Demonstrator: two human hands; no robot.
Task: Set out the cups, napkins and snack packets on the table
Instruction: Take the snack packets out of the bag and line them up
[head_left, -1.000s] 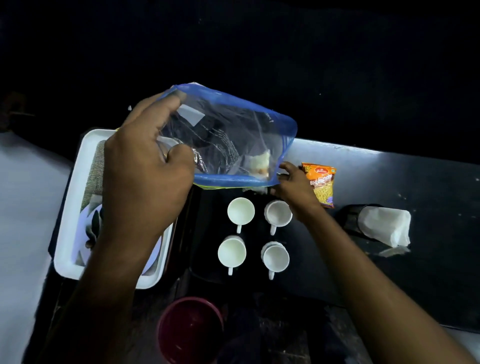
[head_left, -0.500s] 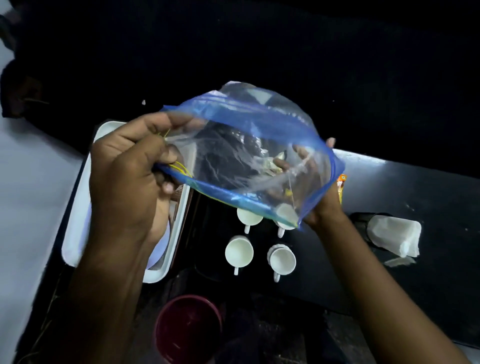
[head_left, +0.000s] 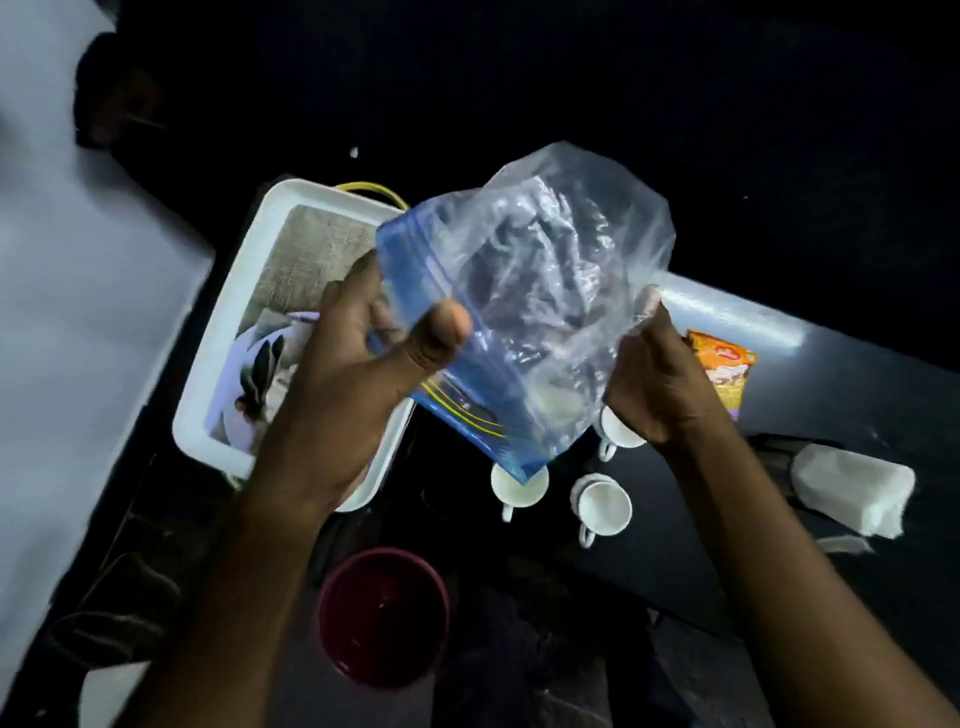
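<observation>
I hold a clear plastic zip bag (head_left: 524, 291) with a blue seal edge up over the dark table (head_left: 831, 395). My left hand (head_left: 363, 364) pinches its blue edge and my right hand (head_left: 660, 384) grips its other side. Below the bag stand white cups: one (head_left: 519, 486) partly behind the bag's corner, one (head_left: 602, 506) to its right, and one (head_left: 621, 428) under my right hand. An orange snack packet (head_left: 724, 371) lies beside my right hand. A white stack of napkins (head_left: 852, 491) in a dark holder sits at the right.
A white tray (head_left: 228, 358) with cloth and a plate sits at the left, partly under my left hand. A maroon bowl (head_left: 384, 618) stands near the front. A white surface borders the table on the left.
The bag has turned and risen, its blue seal edge now pointing down-left. My right hand moved from inside the bag to gripping its outer right side. The snack packet shows again.
</observation>
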